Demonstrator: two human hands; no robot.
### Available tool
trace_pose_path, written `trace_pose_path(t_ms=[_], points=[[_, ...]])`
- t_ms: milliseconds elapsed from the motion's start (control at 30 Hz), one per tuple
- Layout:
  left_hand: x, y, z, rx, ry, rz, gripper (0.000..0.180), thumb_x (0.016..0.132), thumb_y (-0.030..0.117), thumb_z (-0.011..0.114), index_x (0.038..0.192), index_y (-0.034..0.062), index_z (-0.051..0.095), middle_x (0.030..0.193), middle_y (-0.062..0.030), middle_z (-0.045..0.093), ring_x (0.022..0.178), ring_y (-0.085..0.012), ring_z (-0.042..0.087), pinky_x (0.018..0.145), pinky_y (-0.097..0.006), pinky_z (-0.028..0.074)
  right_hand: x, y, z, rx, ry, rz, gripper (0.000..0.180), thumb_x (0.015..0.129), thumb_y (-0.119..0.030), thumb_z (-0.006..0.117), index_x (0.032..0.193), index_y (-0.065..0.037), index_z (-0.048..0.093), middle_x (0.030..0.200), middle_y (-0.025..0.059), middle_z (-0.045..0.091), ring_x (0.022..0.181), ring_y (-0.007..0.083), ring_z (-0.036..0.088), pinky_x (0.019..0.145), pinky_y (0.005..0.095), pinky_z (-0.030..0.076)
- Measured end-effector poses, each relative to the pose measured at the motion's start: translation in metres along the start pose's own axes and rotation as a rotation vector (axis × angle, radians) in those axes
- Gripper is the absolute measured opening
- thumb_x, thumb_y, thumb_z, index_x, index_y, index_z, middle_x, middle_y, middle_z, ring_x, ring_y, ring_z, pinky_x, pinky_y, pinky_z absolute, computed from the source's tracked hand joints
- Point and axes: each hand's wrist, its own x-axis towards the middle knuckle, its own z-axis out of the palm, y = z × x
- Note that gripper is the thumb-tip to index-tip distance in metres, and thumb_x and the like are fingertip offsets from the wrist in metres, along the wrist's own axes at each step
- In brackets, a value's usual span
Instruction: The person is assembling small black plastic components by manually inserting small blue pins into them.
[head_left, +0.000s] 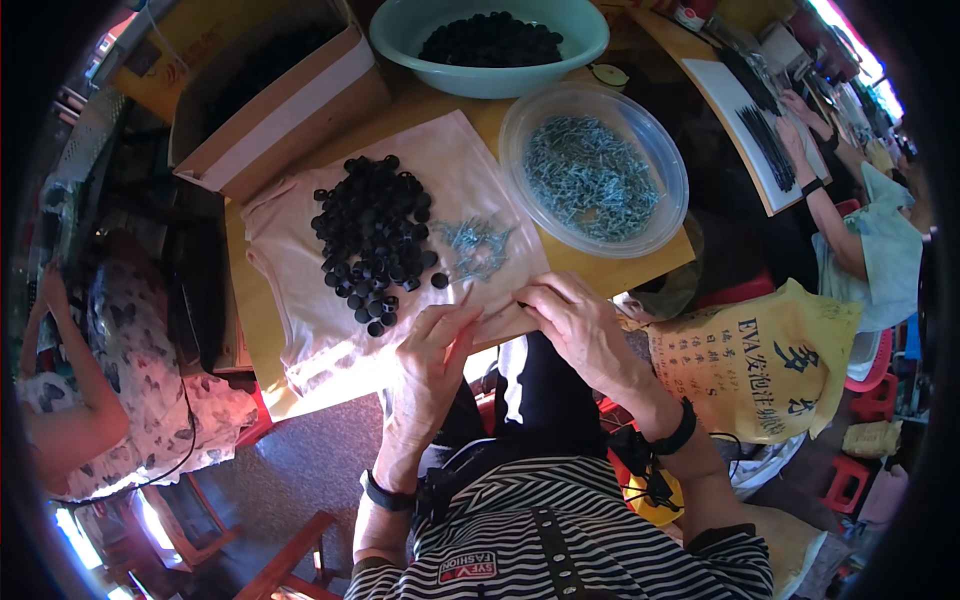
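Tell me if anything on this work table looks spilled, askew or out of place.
Nothing looks spilled. The black caps and small screws lie in loose piles on the pale cloth; one cap sits slightly apart from its pile.

My fingers work at the near edge of a small wooden table (262,330). A pale cloth (330,330) lies spread under them and reaches away from me. On it, just beyond my left fingers, sits a heap of small black caps (372,235); beyond my right fingers lies a little scatter of silvery screws (476,247). Farther off to the right, on bare wood, stands a clear plastic bowl (640,135) of screws. Beyond that stands a pale green basin (400,35) of black caps, and far left an open cardboard box (290,110).
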Motion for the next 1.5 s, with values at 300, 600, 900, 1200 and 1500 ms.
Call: trace_pose_path(t_ms=[300, 600, 900, 1200, 1500], points=[[0.009, 0.003, 0.007, 0.128, -0.016, 0.085, 0.016, 0.077, 0.000, 0.068, 0.092, 0.0040, 0.068, 0.092, -0.0109, 0.062, 0.082, -0.0261, 0.063, 0.071, -0.033, 0.050, 0.001, -0.001, -0.006, 0.083, 0.041, 0.039, 0.020, 0.076, -0.002, 0.066, 0.095, -0.005, 0.059, 0.091, 0.0062, 0.056, 0.085, 0.0248, 0.059, 0.073, 0.0341, 0.050], [0.009, -0.003, 0.013, -0.017, 0.060, 0.062, 0.014, 0.076, -0.001, 0.069, 0.089, 0.0014, 0.067, 0.089, -0.0107, 0.063, 0.075, -0.0213, 0.064, 0.064, -0.029, 0.053, 0.006, -0.008, -0.003, -0.014, 0.033, 0.107, 0.016, 0.077, -0.005, 0.067, 0.092, -0.006, 0.060, 0.087, 0.0045, 0.054, 0.083, 0.0228, 0.058, 0.071, 0.0335, 0.049], [0.007, -0.002, 0.011, -0.109, 0.051, -0.027, 0.013, 0.079, 0.000, 0.067, 0.091, 0.0011, 0.061, 0.086, -0.0080, 0.062, 0.073, -0.0181, 0.064, 0.067, -0.026, 0.053, 0.005, -0.008, -0.007, 0.079, 0.058, 0.160, 0.017, 0.080, -0.004, 0.066, 0.096, -0.003, 0.063, 0.087, 0.0057, 0.058, 0.071, 0.0214, 0.060, 0.065, 0.0324, 0.050], [0.009, 0.015, 0.004, -1.181, 0.002, -0.289, 0.012, 0.085, 0.000, 0.065, 0.095, -0.0031, 0.058, 0.090, -0.0109, 0.066, 0.082, -0.0150, 0.065, 0.075, -0.026, 0.055, 0.004, -0.005, -0.032, 1.465, -0.067, 0.688, 0.026, 0.086, -0.009, 0.066, 0.111, 0.000, 0.063, 0.087, 0.0040, 0.065, 0.072, 0.0069, 0.057, 0.060, 0.0201, 0.045], [0.016, 0.027, 0.001, -1.165, -0.109, -0.293, 0.013, 0.085, -0.003, 0.064, 0.097, -0.0036, 0.060, 0.093, -0.0068, 0.064, 0.088, -0.0121, 0.063, 0.079, -0.024, 0.050, 0.008, -0.010, -0.033, 1.673, -0.120, 0.723, 0.027, 0.088, -0.014, 0.065, 0.112, -0.001, 0.062, 0.089, 0.0032, 0.065, 0.075, 0.0063, 0.058, 0.058, 0.0194, 0.045]])
